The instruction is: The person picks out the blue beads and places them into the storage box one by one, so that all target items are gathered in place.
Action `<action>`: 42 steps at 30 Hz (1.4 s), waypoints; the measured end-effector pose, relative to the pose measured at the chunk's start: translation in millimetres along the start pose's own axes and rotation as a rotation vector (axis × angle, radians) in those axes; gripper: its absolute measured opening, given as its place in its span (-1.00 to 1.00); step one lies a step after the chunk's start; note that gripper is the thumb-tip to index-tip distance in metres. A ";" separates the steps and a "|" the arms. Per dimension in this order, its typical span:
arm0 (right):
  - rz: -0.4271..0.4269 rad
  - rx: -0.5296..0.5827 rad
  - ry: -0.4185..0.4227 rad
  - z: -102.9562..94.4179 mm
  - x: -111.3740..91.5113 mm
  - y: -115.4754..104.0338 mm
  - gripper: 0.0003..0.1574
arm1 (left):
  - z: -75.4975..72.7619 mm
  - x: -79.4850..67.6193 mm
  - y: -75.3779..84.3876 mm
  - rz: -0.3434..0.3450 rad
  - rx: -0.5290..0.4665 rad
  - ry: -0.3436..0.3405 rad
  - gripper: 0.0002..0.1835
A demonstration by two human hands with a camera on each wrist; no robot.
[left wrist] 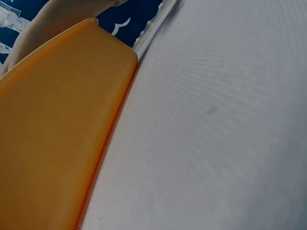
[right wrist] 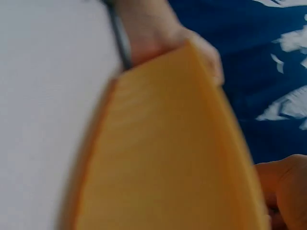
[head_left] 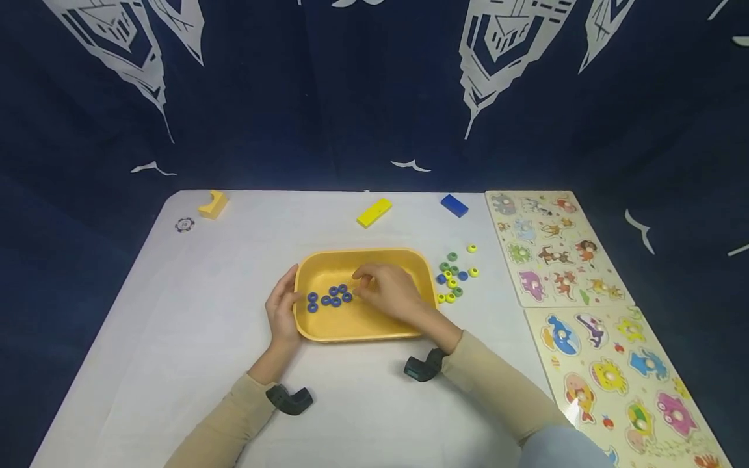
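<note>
A yellow tray (head_left: 365, 335) stands on the table with several blue ring-shaped beads (head_left: 336, 301) in its left half. My left hand (head_left: 285, 312) grips the tray's left end, its thumb at the rim. My right hand (head_left: 389, 292) hovers over the middle of the tray, fingers bent, fingertips just right of the blue beads. Whether a bead sits between those fingertips is too small to tell. Outside the tray's right end lie several loose beads (head_left: 452, 283) in green, yellow and blue. Both wrist views mostly show the tray's outer wall (left wrist: 62, 105).
At the back are a yellow block (head_left: 374, 212), a blue block (head_left: 454, 205), an arched yellow block (head_left: 213, 204) and a poker chip (head_left: 184, 224). Two picture puzzle boards, an animal one (head_left: 550, 250) and a sea-creature one (head_left: 620, 383), line the right edge. A dark patterned curtain (head_left: 328, 97) hangs behind.
</note>
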State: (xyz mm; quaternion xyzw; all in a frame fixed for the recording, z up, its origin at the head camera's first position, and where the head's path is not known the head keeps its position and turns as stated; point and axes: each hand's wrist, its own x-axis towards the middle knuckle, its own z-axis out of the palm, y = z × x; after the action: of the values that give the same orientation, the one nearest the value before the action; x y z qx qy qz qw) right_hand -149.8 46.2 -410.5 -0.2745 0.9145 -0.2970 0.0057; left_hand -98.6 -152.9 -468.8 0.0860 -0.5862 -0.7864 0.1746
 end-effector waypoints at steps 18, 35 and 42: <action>0.221 -0.026 0.299 -44.7 -59.2 107.9 -0.68 | -0.2 0.4 -1.9 0.008 -0.018 -0.008 -0.46; 0.273 -0.125 0.265 -44.8 -56.8 117.9 -0.71 | 0.8 0.5 -2.2 0.006 -0.038 -0.018 -0.45; 0.152 -0.071 0.363 -60.1 -45.1 89.2 -0.73 | 0.1 0.2 -1.4 0.012 -0.020 -0.022 -0.45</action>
State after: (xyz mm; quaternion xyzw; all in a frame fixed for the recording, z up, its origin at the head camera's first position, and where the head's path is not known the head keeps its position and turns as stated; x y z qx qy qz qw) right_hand -166.4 161.4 -416.7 -0.1465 0.9286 -0.3081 -0.1462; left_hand -99.0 -152.5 -470.1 0.0718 -0.5806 -0.7922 0.1736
